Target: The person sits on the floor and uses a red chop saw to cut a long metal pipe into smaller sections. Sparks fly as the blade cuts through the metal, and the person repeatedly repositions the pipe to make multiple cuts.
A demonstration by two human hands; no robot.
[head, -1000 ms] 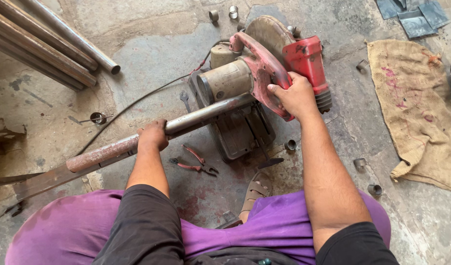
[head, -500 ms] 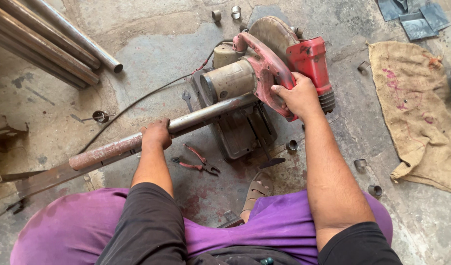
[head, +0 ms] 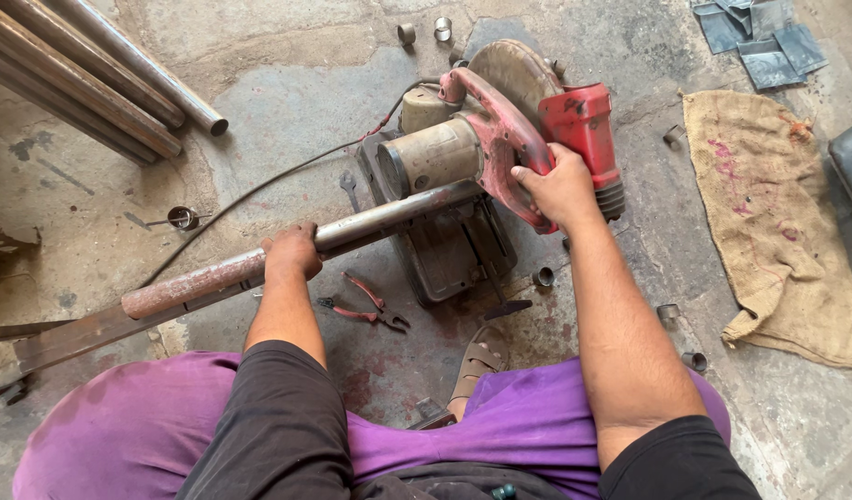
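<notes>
A red chop saw point(head: 500, 130) stands on the concrete floor in front of me, its grey motor housing point(head: 431, 156) facing left. My right hand point(head: 557, 185) grips the saw's red handle. A long rusty metal pipe point(head: 204, 278) lies across the saw's base and runs out to the lower left. My left hand point(head: 292, 255) is wrapped around that pipe just left of the saw. My purple-clad legs and a sandalled foot point(head: 477, 361) fill the bottom of the view.
Red-handled pliers point(head: 361, 306) lie under the pipe. Long steel pipes point(head: 93, 79) rest at the top left. Several short cut pipe rings point(head: 671, 313) are scattered about. A burlap sack point(head: 778, 222) lies at the right, a black cable point(head: 259, 185) trails left.
My left hand has slid a little to the right along the pipe, toward the saw. My right hand stays on the saw handle.
</notes>
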